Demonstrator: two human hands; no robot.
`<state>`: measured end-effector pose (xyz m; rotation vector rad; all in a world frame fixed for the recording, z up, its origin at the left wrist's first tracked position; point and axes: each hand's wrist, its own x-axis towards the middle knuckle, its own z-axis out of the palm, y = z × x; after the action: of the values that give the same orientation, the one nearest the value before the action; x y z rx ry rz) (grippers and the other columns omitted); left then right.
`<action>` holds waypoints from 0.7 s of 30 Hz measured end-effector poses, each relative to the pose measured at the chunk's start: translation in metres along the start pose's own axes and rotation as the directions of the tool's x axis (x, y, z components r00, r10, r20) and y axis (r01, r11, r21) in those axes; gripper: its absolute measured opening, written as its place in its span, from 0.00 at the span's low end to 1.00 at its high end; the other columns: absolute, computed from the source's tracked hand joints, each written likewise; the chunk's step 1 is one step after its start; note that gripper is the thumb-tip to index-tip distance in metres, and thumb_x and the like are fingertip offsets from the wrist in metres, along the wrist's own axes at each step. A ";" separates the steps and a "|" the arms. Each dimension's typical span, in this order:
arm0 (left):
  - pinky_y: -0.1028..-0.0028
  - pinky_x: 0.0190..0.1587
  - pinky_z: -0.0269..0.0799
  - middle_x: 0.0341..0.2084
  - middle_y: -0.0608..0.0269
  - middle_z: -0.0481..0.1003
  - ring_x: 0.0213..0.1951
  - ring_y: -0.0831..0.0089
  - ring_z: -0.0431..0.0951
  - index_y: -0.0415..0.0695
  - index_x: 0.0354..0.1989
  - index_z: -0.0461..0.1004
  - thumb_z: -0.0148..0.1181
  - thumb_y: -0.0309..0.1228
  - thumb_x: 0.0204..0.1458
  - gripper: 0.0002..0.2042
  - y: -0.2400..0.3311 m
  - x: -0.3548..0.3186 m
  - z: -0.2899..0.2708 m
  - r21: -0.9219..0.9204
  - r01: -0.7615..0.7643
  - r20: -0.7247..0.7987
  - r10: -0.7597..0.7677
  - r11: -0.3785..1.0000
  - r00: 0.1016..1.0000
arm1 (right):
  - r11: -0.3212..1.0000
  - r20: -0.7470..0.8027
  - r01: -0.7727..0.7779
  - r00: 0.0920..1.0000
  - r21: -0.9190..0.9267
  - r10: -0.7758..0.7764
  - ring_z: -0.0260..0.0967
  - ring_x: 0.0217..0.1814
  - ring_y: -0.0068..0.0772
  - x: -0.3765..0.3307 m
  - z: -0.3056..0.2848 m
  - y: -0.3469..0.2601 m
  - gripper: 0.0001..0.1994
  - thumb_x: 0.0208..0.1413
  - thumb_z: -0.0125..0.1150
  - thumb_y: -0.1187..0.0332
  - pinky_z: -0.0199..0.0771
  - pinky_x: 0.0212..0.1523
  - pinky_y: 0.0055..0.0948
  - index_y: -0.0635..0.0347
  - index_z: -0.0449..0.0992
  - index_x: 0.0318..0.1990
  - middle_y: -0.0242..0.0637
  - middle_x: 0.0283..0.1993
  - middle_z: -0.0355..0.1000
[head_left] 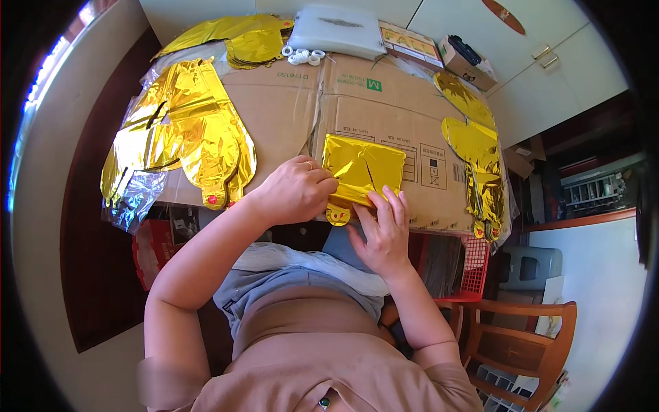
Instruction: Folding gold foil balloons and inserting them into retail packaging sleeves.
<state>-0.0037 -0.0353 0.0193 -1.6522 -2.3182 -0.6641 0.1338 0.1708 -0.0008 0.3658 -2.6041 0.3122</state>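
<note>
While gold foil (364, 165) touches spread right hand (383, 237) | near edge | left hand (295, 191): curled at corner, pinch unclear

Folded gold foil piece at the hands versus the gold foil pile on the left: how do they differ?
The folded piece is compact and roughly rectangular; the left pile spreads out in longer, rounded shapes. The folded piece is much smaller than the left pile. The left hand and right hand are at the folded piece; the left pile has no hand on it. Both are shiny gold foil lying on cardboard.
</note>
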 end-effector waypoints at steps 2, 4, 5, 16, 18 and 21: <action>0.61 0.48 0.78 0.33 0.57 0.81 0.39 0.58 0.83 0.41 0.38 0.79 0.64 0.26 0.46 0.10 -0.003 0.000 0.000 -0.014 0.010 -0.034 -0.011 1.000 0.999 | 1.000 -0.007 -0.007 1.000 -0.008 0.007 0.60 0.69 0.54 0.001 0.000 -0.002 0.19 0.46 0.74 0.62 0.53 0.72 0.59 0.57 0.81 0.46 0.45 0.58 0.69; 0.60 0.45 0.77 0.30 0.56 0.81 0.36 0.56 0.82 0.41 0.39 0.79 0.64 0.26 0.48 0.10 -0.005 -0.001 0.001 -0.041 0.066 -0.013 -0.067 0.997 0.998 | 1.000 -0.013 -0.009 1.000 -0.009 0.009 0.60 0.70 0.54 0.006 0.001 -0.003 0.19 0.46 0.74 0.62 0.53 0.72 0.60 0.57 0.81 0.46 0.45 0.58 0.69; 0.59 0.43 0.77 0.29 0.56 0.81 0.34 0.56 0.82 0.41 0.39 0.80 0.64 0.27 0.48 0.09 -0.007 -0.001 0.000 -0.054 0.095 -0.003 -0.095 0.994 0.995 | 1.000 -0.010 0.000 1.000 -0.012 0.000 0.60 0.70 0.54 0.009 0.000 -0.004 0.19 0.45 0.74 0.63 0.53 0.73 0.60 0.57 0.81 0.46 0.44 0.58 0.69; 0.58 0.42 0.76 0.26 0.54 0.79 0.33 0.54 0.82 0.41 0.42 0.81 0.67 0.30 0.47 0.13 -0.013 0.006 -0.006 -0.147 0.159 0.045 -0.154 0.976 0.987 | 0.980 -0.124 0.001 0.992 -0.200 -0.027 0.58 0.71 0.54 0.025 -0.009 -0.010 0.14 0.47 0.73 0.64 0.46 0.75 0.63 0.51 0.82 0.43 0.42 0.58 0.71; 0.58 0.43 0.76 0.28 0.55 0.80 0.34 0.55 0.82 0.42 0.44 0.80 0.68 0.31 0.46 0.15 -0.013 0.004 -0.006 -0.144 0.136 0.039 -0.132 0.980 0.991 | 0.976 -0.132 -0.021 0.991 -0.215 -0.007 0.59 0.70 0.54 0.024 -0.007 -0.013 0.13 0.47 0.73 0.64 0.45 0.75 0.62 0.49 0.83 0.42 0.41 0.58 0.71; 0.59 0.44 0.76 0.32 0.58 0.81 0.36 0.56 0.82 0.43 0.45 0.80 0.70 0.32 0.44 0.18 -0.014 0.001 -0.003 -0.143 0.117 0.026 -0.115 0.983 0.993 | 0.979 -0.103 -0.044 0.994 -0.201 0.024 0.60 0.69 0.52 0.022 -0.006 -0.013 0.11 0.46 0.74 0.64 0.46 0.74 0.62 0.48 0.83 0.39 0.40 0.57 0.71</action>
<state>-0.0173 -0.0399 0.0191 -1.5958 -2.4463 -0.8638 0.1220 0.1557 0.0171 0.2282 -2.5167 0.0722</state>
